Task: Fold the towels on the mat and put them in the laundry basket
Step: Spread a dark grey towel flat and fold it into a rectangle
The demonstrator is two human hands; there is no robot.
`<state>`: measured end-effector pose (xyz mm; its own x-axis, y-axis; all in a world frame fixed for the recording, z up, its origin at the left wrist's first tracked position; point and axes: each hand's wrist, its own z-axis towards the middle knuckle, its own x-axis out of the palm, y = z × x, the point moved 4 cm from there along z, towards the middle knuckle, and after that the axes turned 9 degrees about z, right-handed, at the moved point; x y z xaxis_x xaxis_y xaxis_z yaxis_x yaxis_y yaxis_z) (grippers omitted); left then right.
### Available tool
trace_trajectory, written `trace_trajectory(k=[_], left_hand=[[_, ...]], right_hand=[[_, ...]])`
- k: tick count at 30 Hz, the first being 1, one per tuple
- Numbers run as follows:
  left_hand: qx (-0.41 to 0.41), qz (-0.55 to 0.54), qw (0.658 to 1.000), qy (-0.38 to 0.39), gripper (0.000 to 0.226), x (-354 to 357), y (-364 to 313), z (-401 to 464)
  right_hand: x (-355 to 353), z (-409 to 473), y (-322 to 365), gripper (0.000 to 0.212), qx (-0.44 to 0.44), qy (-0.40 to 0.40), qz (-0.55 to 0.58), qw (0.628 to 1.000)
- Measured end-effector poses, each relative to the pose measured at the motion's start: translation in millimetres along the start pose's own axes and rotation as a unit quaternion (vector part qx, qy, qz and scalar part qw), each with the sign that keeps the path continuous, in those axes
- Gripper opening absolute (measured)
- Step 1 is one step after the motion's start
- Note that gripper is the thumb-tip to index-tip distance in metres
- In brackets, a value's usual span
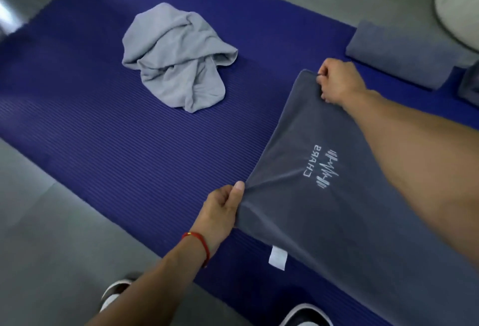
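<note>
The dark grey towel (318, 144) is held taut over the blue mat (129, 144), one corner pinched in the left hand (223, 206) and the far corner gathered in the curled fingers of the right hand (337, 79), presumably so that it can be folded edge to edge. Beyond the left grip a crumpled light grey towel (176, 56) lies unfolded, and past the right grip a folded towel (399, 53) rests at the mat's edge beside a white container (458, 7), possibly the laundry basket.

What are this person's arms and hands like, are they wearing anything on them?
Both forearms are bare, with no sleeves or gloves in view. The left hand has a thin red cord bracelet with a small gold-coloured bead at the wrist. The right hand and its wrist wear nothing.
</note>
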<state>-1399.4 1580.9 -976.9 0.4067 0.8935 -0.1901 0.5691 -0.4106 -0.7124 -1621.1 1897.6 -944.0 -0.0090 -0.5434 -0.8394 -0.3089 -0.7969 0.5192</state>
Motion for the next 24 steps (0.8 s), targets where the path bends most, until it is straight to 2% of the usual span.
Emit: trace_trajectory(k=[1, 4, 6, 9, 11, 17, 22, 24], left_hand=[[-0.003, 0.008, 1.000, 0.005, 0.066, 1.7, 0.9, 0.3], [-0.005, 0.072, 0.997, 0.014, 0.021, 3.4, 5.5, -3.2], [-0.007, 0.106, 0.994, -0.004, 0.021, 0.5, 10.3, -6.4], [-0.018, 0.063, 0.995, -0.072, 0.022, -7.8, 12.0, -11.5], [-0.012, 0.055, 0.994, -0.089, 0.023, -12.6, 11.4, -13.4], [-0.019, 0.009, 0.985, -0.172, 0.019, -44.8, 8.6, -8.8], [-0.012, 0.003, 0.967, -0.256, 0.018, -79.0, -3.9, 0.7], [-0.021, 0.024, 0.959, -0.283, 0.018, -88.1, -5.7, 6.1]], right_hand=[[8.2, 0.2, -3.1, 0.009, 0.002, -0.001, -0.002, 1.000], [27.0, -4.1, -7.5, 0.021, 0.000, 0.022, -0.035, 0.999], [31.8, -5.3, -5.5, 0.027, -0.026, 0.021, -0.052, 0.998], [28.2, -2.7, 0.8, 0.015, -0.070, -0.019, -0.013, 0.997], [24.2, 1.5, 3.7, 0.009, -0.079, -0.037, 0.021, 0.996], [13.2, 21.5, 27.4, 0.012, -0.097, -0.079, 0.085, 0.989], [17.7, 31.9, 66.0, 0.019, -0.129, -0.046, 0.059, 0.989], [28.6, 27.5, 71.2, 0.037, -0.143, 0.025, 0.036, 0.989]])
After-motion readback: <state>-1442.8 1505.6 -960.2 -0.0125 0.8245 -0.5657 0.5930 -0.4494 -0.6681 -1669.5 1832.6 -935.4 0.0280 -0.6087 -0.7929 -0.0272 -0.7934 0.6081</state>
